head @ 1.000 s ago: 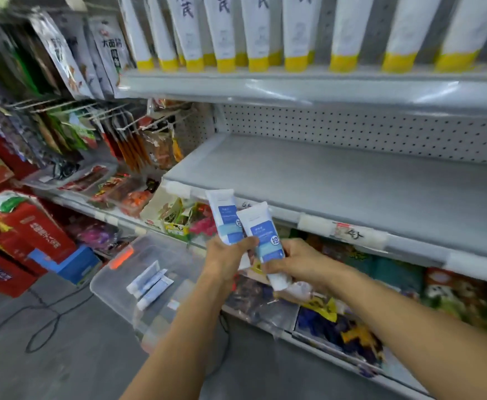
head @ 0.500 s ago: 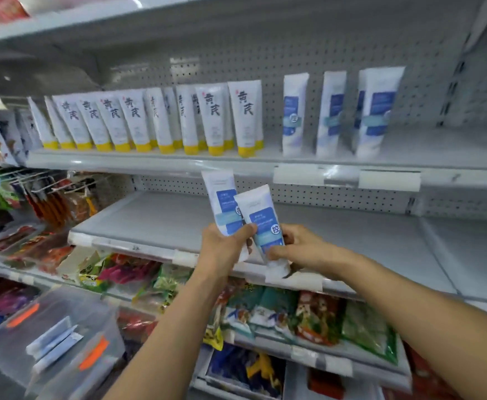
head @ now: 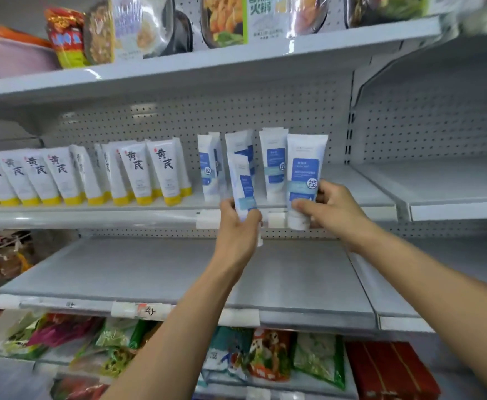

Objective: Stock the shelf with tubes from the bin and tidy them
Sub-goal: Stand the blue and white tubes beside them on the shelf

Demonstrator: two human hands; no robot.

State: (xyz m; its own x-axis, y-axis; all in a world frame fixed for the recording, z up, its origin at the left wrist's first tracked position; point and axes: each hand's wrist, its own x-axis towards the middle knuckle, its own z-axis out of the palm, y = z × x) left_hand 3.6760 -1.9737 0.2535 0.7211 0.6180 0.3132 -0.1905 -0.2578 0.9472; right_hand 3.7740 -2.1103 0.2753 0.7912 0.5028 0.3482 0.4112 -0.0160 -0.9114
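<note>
two blue tubes (head: 304,174) sit pinched in left hand (head: 241,226) and right hand (head: 333,210) before the white shelf (head: 92,216).

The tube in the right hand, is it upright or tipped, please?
Upright: the tube points cap down, crimped end up, gripped by the right hand.
</note>
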